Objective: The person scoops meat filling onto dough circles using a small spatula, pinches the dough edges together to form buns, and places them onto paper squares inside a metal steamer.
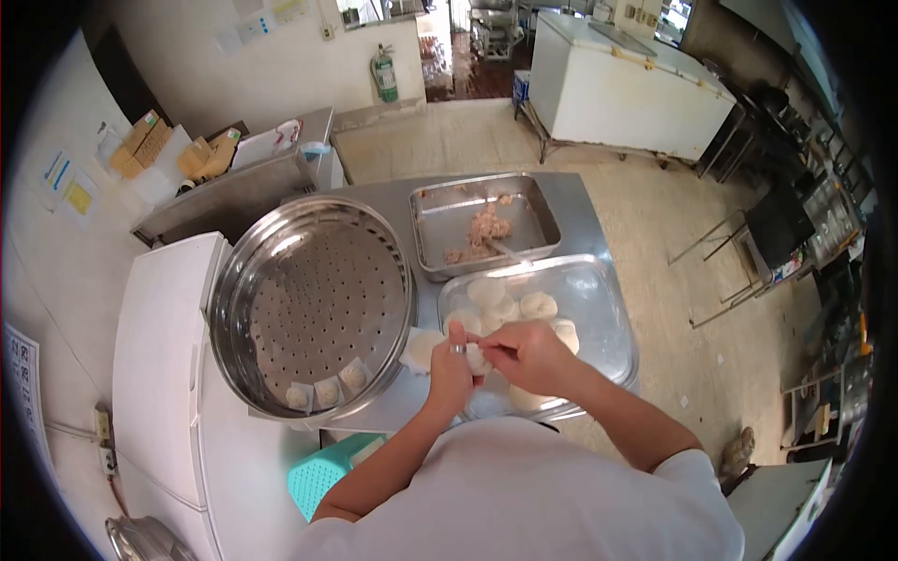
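A white dough bun rests in my left hand, whose fingers are curled round it. My right hand pinches the top of the same bun. Both hands are over the near left part of a metal tray, where several pale dough rounds lie. Behind it, a deep metal pan holds pinkish filling and a utensil. To the left stands a large perforated steamer with three small buns on paper squares near its front rim.
White papers lie between steamer and tray. A turquoise basket is below the table's front edge. White cabinets stand at the left. A white chest freezer and a fire extinguisher are at the back, a dark chair at the right.
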A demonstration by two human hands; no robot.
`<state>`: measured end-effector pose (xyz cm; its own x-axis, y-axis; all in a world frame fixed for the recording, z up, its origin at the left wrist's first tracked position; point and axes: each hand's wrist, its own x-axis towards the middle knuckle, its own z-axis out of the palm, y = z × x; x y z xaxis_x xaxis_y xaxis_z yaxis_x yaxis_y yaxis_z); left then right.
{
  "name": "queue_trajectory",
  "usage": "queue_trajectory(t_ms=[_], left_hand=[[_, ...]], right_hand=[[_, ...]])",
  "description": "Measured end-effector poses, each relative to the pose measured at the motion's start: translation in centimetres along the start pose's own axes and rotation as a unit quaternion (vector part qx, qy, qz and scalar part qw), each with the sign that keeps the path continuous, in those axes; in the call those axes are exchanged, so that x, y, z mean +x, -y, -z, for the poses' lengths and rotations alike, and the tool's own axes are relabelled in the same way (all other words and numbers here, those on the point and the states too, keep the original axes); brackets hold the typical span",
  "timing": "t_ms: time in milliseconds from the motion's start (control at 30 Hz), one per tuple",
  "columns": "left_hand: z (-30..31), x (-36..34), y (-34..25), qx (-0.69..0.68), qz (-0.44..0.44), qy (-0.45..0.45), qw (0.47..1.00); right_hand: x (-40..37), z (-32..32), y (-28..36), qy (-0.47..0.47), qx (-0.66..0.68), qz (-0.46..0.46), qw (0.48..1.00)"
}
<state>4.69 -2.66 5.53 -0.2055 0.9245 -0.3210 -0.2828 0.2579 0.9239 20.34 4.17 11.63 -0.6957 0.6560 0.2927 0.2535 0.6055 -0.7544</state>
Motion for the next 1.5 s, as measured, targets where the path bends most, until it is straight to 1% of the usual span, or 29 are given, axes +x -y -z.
queue_trajectory(t_ms=[33, 133, 233, 333, 433, 533, 633, 667, 700, 733, 800, 900, 1000, 1033, 1133, 1233, 1333, 1433, 1500], left_hand=[[-0.3, -0.1, -0.2, 0.041, -0.026, -0.033, 0.998], [-0.6, -0.5, 0.6, 0.122, -0.098, -0.050, 0.986], [0.1, -0.5, 1.2, 0.046, -0.044, 0.025, 0.998], [0.6, -0.5, 0.8, -0.019, 0.026, 0.062, 0.998], [0.9, -0.2, 1.2, -0.041, 0.008, 0.074, 0.996], [0.5, -1.0, 0.1, -0.010, -0.028, 0.053, 0.998], [0.5, -0.8, 0.2, -0.046, -0.023, 0.002, 0.999], [0.5, -1.1, -0.3, -0.080, -0.035, 0.003, 0.996], [0.5, -1.2, -1.1, -0.113, -0.054, 0.006, 0.992], [0.6, -1.3, -1.3, -0.113, -0.059, 0.002, 0.992], [1.0, -1.2, -1.9, -0.111, -0.080, 0.003, 0.991], [1.0, -1.6, -2.1, -0.085, -0.106, 0.001, 0.991], [0.4, -2.1, -2.2, -0.048, -0.113, -0.023, 0.992], [0.2, -2.2, -2.2, -0.032, -0.112, -0.034, 0.993], [0.1, -2.3, -1.9, -0.048, -0.101, -0.016, 0.994], [0.2, -1.9, -0.9, -0.088, -0.057, 0.001, 0.994], [0.4, -1.6, -0.3, -0.114, -0.064, 0.059, 0.990], [0.1, -1.5, -0.4, -0.092, -0.074, 0.056, 0.991], [0.0, -1.4, -0.4, -0.109, -0.067, 0.060, 0.990]], right_hand=[[-0.1, -0.2, 0.0, -0.002, 0.012, -0.020, 1.000], [-0.4, -0.7, 0.0, 0.001, 0.027, -0.094, 0.995], [-0.8, -1.0, -0.3, 0.002, 0.067, -0.102, 0.992], [-0.9, -0.8, -0.1, 0.020, 0.056, -0.073, 0.996], [-0.4, -1.5, 0.4, -0.034, 0.022, 0.041, 0.998], [-0.1, -1.7, 0.6, -0.044, -0.001, 0.100, 0.994], [0.2, -0.9, 2.1, -0.033, 0.061, 0.036, 0.997], [0.4, -0.2, 2.3, -0.011, 0.073, 0.003, 0.997], [0.4, -0.2, 2.3, -0.050, 0.073, 0.008, 0.996], [0.5, 0.3, 2.6, -0.076, 0.074, -0.002, 0.994], [0.7, 1.1, 3.2, -0.093, 0.077, 0.001, 0.993], [0.7, 1.4, 3.7, -0.075, 0.025, 0.060, 0.995], [0.6, 0.0, 4.2, -0.061, 0.040, 0.061, 0.995], [0.5, -0.3, 4.0, -0.060, 0.025, 0.068, 0.996], [0.2, -1.4, 2.8, -0.065, -0.019, 0.095, 0.993], [0.1, -2.0, 2.1, -0.076, -0.053, 0.120, 0.988], [0.0, -2.1, 1.7, -0.070, -0.066, 0.117, 0.988], [-0.1, -2.2, 1.2, -0.074, -0.061, 0.110, 0.989], [-0.2, -2.4, 0.9, -0.077, -0.057, 0.108, 0.990]])
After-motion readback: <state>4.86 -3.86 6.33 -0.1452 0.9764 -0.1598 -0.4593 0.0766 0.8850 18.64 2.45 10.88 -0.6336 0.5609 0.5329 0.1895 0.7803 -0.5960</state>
